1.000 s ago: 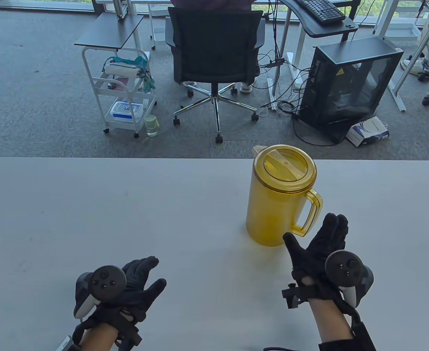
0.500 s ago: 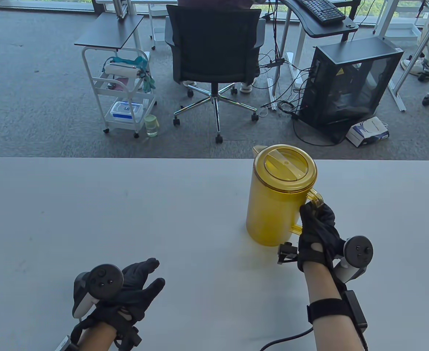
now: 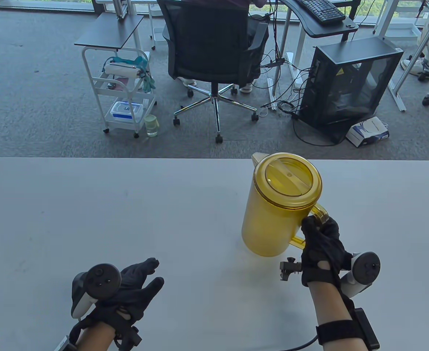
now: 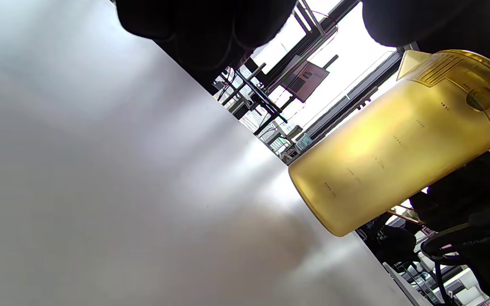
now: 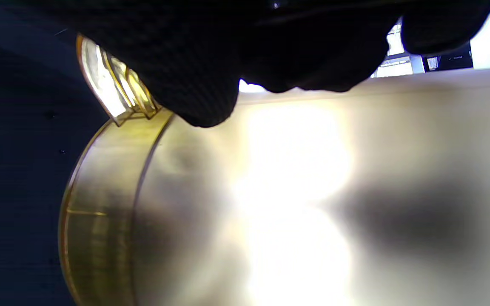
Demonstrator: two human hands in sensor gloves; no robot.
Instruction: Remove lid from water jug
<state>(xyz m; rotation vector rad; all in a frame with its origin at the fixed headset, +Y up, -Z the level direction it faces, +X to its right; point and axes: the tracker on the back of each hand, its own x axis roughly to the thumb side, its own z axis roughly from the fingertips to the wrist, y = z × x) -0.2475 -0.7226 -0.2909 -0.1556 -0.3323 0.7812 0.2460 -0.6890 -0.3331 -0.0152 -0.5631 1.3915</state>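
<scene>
A translucent yellow water jug (image 3: 273,219) hangs just above the white table (image 3: 126,212), right of centre, tilted slightly; the left wrist view shows the jug (image 4: 389,148) clear of the surface. Its round yellow lid (image 3: 288,176) sits closed on top, spout at the far left. My right hand (image 3: 320,237) grips the jug's handle (image 3: 320,212), fingers curled round it. In the right wrist view the jug's base (image 5: 109,212) fills the left side under dark gloved fingers (image 5: 194,63). My left hand (image 3: 137,285) rests open near the front left, holding nothing.
Beyond the table's far edge lies grey carpet with an office chair (image 3: 214,55), a white trolley (image 3: 123,95), a PC case (image 3: 349,84) and cables. A cable (image 3: 294,345) trails from my right forearm across the table's front edge.
My right hand reached forward from the table, closed round the handle, then raised the jug and drew it slightly nearer. The left hand has barely moved.
</scene>
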